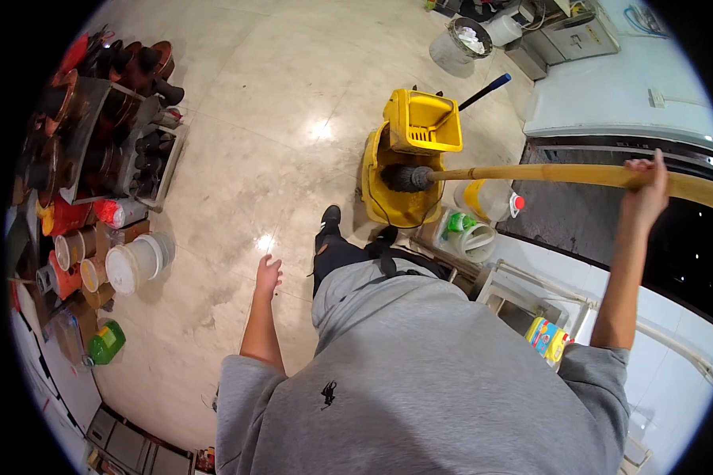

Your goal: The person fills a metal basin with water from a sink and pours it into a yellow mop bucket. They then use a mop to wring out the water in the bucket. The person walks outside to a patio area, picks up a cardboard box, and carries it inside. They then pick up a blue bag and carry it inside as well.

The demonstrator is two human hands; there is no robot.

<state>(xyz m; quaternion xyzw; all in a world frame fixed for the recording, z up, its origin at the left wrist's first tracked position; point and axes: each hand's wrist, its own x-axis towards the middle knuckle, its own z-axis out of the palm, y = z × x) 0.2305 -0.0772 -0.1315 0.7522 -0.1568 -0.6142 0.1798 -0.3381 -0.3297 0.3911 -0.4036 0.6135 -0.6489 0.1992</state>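
Observation:
My right hand (646, 195) is wrapped round the wooden handle of a mop (531, 172), with one finger pointing up along it. The mop's dark grey head (409, 179) rests down inside the yellow mop bucket (377, 199) in front of my feet. A yellow wringer (425, 120) sits on the bucket's far side. My left hand (268, 275) hangs free over the tiled floor, fingers loosely apart, with nothing in it.
Right of the bucket stand a large jug with a red cap (493, 200) and a pale container (475, 241). A bin (459, 46) is at the far right. Shelves with brown pots (95, 150) and white tubs (139, 264) line the left, near a green bottle (107, 342).

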